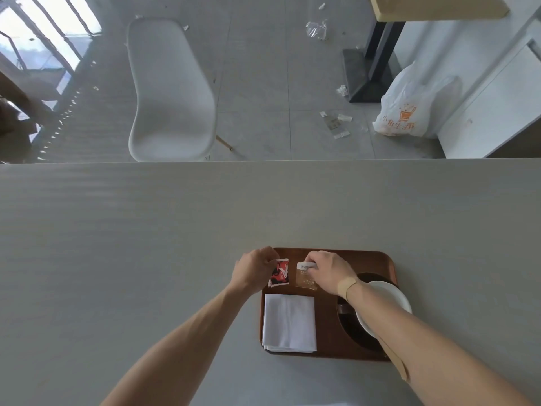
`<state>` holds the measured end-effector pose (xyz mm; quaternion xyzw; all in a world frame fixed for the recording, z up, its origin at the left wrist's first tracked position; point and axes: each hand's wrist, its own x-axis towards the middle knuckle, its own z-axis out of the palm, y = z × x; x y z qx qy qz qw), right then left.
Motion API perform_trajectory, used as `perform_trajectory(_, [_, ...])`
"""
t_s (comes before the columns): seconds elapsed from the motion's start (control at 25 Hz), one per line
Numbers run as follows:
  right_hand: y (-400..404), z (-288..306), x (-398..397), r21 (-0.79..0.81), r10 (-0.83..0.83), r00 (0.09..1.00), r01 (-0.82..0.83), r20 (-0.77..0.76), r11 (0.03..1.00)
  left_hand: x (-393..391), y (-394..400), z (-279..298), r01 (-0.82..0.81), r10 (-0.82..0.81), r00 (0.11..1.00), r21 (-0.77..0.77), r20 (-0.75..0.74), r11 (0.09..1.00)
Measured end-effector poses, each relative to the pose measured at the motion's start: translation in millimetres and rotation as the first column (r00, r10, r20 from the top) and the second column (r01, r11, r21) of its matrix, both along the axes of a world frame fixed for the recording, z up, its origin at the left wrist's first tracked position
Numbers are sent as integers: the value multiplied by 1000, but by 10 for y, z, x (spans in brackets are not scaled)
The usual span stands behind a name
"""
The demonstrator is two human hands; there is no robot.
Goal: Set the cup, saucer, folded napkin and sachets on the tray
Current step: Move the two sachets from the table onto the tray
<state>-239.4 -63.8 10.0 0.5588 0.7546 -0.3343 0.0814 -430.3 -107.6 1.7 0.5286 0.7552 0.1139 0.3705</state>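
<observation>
Head view, looking down at a wooden tray (351, 256) on a pale table (146, 259). L hand (253, 271) pinches the top edge of a red sachet (279, 273); R hand (329, 273) pinches the top of a pale sachet (306, 275). Both sachets lie side by side at the tray's far left. Folded white napkin (289, 322) sits nearer, on the tray. White saucer (389, 300) at right, partly under the R forearm; cup not clearly seen. Sachets are probably light, thin & crinkly: best held by an edge w/ fingertips.
</observation>
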Motion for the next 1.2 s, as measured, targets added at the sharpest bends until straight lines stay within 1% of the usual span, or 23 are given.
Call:
perform_trajectory(0.12, [17,-34,-49,67,-2,1000,2,6,998,52,43,-26,160,-138,967,92,-213,983])
perform_trajectory(0.2, [20,-61,-61,138,-2,1000,-1,22,990,69,60,-65,235,-184,930,131,-317,963])
perform_trajectory(0.28, [-2,-107,-64,209,12,999,-20,43,978,82,58,-107,283,-212,897,136,-387,949])
perform_trajectory(0.4, [-42,-163,-74,275,49,997,-65,64,959,86,32,-164,333,-243,862,134,-444,933])
perform_trajectory(0.48, [-57,-171,-74,310,58,996,-77,69,948,68,2,-189,346,-248,856,144,-454,927])
perform_trajectory(0.56, [-73,-160,-47,342,72,995,-90,64,935,38,-53,-190,343,-240,872,183,-427,921])
perform_trajectory(0.64, [-96,-156,-10,338,136,988,-153,73,928,-4,-141,-172,346,-243,894,237,-375,908])
perform_trajectory(0.72, [-117,-164,25,311,208,972,-234,114,921,-42,-256,-183,400,-289,880,258,-377,880])
perform_trajectory(0.8, [-123,-179,38,283,221,965,-254,145,925,-63,-330,-196,429,-320,863,233,-391,873])
perform_trajectory(1.0, [-144,-218,26,247,194,965,-233,174,941,-70,-296,-199,449,-360,846,162,-394,879])
perform_trajectory(1.2, [-152,-242,9,238,183,966,-225,185,945,-59,-239,-233,446,-358,843,152,-401,882])
